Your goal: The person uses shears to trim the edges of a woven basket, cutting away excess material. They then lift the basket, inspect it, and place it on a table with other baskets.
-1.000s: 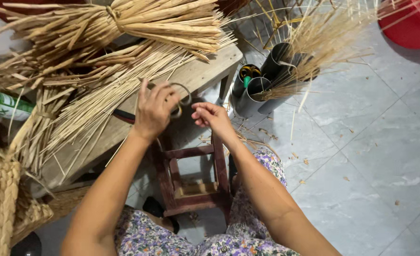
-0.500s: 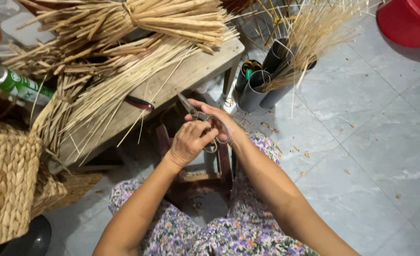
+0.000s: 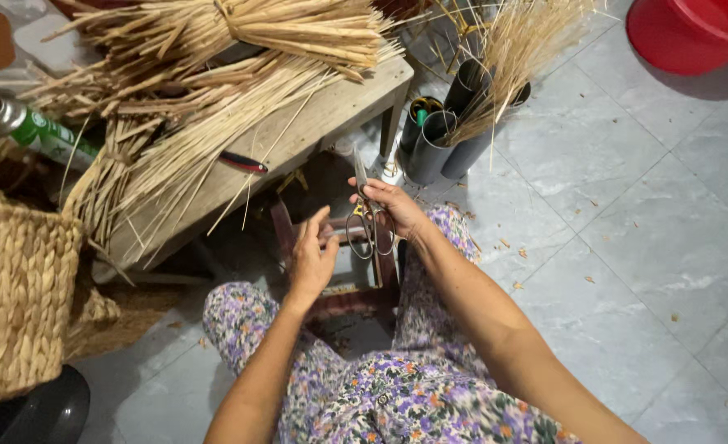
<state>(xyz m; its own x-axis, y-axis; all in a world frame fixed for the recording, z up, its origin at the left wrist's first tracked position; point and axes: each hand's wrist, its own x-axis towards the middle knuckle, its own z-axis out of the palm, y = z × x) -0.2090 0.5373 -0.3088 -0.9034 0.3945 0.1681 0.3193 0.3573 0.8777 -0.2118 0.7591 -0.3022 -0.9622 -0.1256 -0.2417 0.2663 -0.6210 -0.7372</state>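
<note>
My right hand (image 3: 394, 207) grips a pair of metal scissors (image 3: 368, 215) by its large loop handles, blades pointing up and away. My left hand (image 3: 313, 256) hovers just left of the scissors with fingers spread and nothing in it. Both hands are above a small dark red wooden stool frame (image 3: 341, 284) that stands between my knees. Flower-print fabric covers my legs below.
A low wooden bench (image 3: 298, 123) at the upper left carries bundles of dry straw (image 3: 216, 49), a red-handled tool (image 3: 243, 162) and a green spray can (image 3: 27, 127). Dark tubes (image 3: 446, 140) holding straw stand behind the stool. A woven basket (image 3: 15, 296) is at the left, a red tub (image 3: 693, 33) top right.
The hands left the bench edge and came back over the stool. The right hand now holds the scissors alone, and the left hand has let go and opened beside them.
</note>
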